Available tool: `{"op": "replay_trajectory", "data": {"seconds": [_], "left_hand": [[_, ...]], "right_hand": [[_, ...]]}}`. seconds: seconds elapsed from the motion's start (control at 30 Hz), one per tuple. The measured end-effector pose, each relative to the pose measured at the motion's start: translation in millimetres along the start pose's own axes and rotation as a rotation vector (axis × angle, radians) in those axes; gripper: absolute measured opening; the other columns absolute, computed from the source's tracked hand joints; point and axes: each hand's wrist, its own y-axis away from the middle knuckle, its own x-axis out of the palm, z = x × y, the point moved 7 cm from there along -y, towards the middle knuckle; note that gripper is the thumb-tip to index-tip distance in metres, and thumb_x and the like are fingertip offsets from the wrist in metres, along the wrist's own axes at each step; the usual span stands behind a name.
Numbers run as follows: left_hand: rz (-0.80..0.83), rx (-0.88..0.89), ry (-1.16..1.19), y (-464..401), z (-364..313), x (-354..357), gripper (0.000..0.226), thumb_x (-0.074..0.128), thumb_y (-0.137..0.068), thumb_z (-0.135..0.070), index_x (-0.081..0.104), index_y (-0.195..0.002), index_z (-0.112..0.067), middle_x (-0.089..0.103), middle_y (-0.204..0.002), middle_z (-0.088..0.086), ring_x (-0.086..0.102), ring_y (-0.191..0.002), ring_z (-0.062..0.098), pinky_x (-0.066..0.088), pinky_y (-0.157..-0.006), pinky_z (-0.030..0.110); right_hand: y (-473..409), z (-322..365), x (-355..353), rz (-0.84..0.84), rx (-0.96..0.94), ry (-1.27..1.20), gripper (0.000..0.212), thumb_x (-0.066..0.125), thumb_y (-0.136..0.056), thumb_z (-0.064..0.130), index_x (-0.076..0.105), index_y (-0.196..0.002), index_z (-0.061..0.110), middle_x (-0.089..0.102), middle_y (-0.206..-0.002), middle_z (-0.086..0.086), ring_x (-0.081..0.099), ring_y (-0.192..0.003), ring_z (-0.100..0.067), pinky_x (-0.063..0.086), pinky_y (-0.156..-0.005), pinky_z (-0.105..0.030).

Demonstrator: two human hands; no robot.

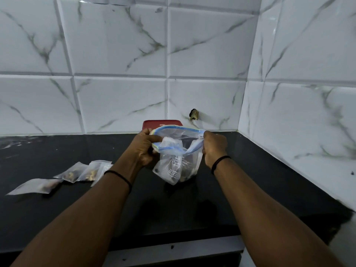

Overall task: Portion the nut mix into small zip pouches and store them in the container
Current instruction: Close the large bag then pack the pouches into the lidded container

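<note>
A large clear zip bag [176,166] with a blue zip strip hangs over the black counter [96,209], its mouth spread wide. My left hand [143,148] grips the left end of the zip edge, and my right hand [213,148] grips the right end. Dark contents show dimly in the bag's bottom. To the left, several small clear pouches [81,173] holding nuts lie on the counter. A red lid or container [161,125] sits behind the bag against the wall, mostly hidden.
White marble-look tiles [212,54] form the back wall and the right wall, meeting in a corner at the right. A small dark hole with a fitting [194,114] is in the back tile. The counter's front edge [173,245] runs below my forearms.
</note>
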Motion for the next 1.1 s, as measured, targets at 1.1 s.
{"op": "replay_trajectory", "data": {"seconds": [1.1], "left_hand": [[0.098, -0.148, -0.042, 20, -8, -16, 0.024, 0.056, -0.100, -0.023, 0.056, -0.120, -0.008, 0.066, -0.100, 0.017, 0.069, -0.078, 0.027, 0.062, -0.063, 0.036]], "right_hand": [[9, 15, 5, 0.405, 0.105, 0.256, 0.030, 0.058, -0.097, 0.037, 0.064, -0.081, 0.013, 0.052, -0.051, 0.001, 0.044, -0.044, -0.013, 0.037, -0.039, -0.020]]}}
